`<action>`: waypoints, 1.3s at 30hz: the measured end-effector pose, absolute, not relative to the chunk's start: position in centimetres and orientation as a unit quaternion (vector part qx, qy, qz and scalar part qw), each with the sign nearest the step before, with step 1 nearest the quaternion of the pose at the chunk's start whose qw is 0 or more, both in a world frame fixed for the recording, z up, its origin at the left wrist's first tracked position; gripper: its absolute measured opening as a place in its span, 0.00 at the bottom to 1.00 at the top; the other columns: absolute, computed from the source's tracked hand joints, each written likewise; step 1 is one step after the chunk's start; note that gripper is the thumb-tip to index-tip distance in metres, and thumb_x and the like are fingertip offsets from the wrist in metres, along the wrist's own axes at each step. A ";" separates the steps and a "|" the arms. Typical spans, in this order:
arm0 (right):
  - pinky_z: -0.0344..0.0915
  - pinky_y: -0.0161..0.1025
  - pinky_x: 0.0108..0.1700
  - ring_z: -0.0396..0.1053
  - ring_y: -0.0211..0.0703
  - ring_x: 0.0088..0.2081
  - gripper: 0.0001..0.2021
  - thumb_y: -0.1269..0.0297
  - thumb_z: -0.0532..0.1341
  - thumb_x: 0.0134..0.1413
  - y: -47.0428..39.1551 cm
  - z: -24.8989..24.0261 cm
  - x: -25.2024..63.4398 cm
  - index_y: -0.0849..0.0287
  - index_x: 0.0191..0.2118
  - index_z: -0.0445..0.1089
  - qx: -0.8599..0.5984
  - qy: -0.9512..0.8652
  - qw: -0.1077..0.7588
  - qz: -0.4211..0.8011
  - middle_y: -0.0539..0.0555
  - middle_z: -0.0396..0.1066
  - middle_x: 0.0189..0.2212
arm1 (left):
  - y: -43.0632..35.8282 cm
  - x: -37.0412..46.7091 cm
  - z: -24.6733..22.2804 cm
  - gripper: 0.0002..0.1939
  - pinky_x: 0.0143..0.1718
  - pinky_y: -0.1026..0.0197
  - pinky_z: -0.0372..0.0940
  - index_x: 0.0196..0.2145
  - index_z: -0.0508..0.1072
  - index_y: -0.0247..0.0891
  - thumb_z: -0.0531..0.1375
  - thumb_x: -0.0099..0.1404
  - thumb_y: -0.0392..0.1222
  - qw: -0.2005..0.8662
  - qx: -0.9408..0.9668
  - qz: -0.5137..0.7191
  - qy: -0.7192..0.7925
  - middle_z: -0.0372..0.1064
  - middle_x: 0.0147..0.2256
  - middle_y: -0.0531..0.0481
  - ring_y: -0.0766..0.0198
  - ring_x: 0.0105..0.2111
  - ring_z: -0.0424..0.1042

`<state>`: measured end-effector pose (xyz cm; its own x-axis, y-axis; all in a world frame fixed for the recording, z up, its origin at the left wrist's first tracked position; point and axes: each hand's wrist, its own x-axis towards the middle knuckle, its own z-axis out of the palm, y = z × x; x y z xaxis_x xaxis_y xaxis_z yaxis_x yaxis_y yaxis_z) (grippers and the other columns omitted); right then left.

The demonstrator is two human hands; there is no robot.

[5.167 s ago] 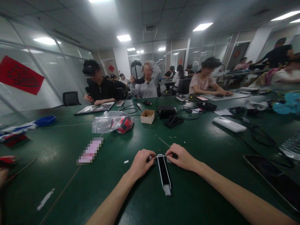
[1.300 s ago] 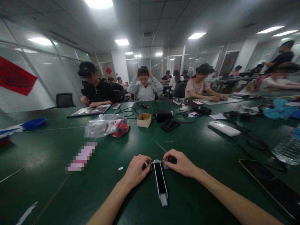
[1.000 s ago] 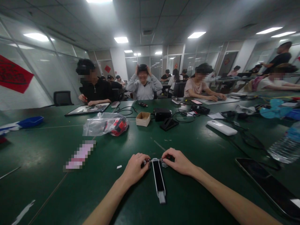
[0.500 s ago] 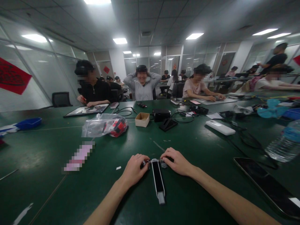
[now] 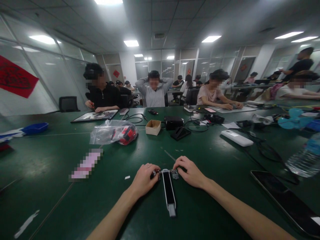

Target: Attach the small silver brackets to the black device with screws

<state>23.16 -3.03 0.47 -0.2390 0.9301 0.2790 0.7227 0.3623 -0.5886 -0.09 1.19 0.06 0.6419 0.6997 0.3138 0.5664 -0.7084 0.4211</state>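
A long narrow device (image 5: pixel 169 191) with a black face, white rim and light grey lower end lies on the green table in front of me. My left hand (image 5: pixel 146 178) pinches a small dark metal part (image 5: pixel 154 174) at its upper left. On the other side, the fingers of my right hand (image 5: pixel 188 170) are curled down onto a small grey metal part (image 5: pixel 175 174) beside the device's top end. Thin pieces seem to bridge from both parts to that end; whether they are joined, I cannot tell. My fingertips cover some of both small parts.
Beyond my hands are a clear bag (image 5: pixel 106 132) with red and black things, an open small box (image 5: pixel 153 127) and a black stand (image 5: pixel 180 133). To the right lie a phone (image 5: pixel 282 200), a white device (image 5: pixel 236 137) and a water bottle (image 5: pixel 303 156). Several people sit around.
The view has shifted slightly, so the scene sits a little further right. My right fingers have lifted slightly, showing more of the grey part. The long device stays in place.
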 end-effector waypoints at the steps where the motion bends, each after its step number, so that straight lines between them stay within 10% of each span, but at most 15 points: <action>1: 0.62 0.43 0.44 0.63 0.43 0.42 0.10 0.73 0.53 0.54 -3.0 0.4 23.2 0.57 0.33 0.70 -0.534 -0.773 0.296 0.171 0.54 0.65 0.38 | 1.2 -0.1 0.0 0.08 0.39 0.59 0.60 0.39 0.71 0.40 0.55 0.63 0.37 0.143 0.894 0.233 0.354 0.71 0.36 0.50 0.61 0.37 0.69; 28: 0.60 0.48 0.48 0.62 0.48 0.46 0.15 0.67 0.55 0.54 -0.9 -0.8 27.9 0.58 0.48 0.66 -0.612 -0.750 0.248 0.050 0.57 0.66 0.44 | 1.1 -0.2 0.2 0.09 0.40 0.57 0.60 0.40 0.71 0.39 0.54 0.62 0.38 0.147 0.888 0.243 0.361 0.71 0.36 0.48 0.60 0.36 0.68; 39: 0.63 0.45 0.41 0.64 0.45 0.37 0.09 0.63 0.51 0.59 -1.4 -0.3 26.0 0.60 0.37 0.67 -0.605 -0.746 0.269 0.072 0.56 0.67 0.34 | 0.8 -0.2 0.7 0.10 0.40 0.57 0.60 0.42 0.69 0.38 0.53 0.63 0.36 0.124 0.881 0.271 0.368 0.70 0.37 0.48 0.60 0.38 0.68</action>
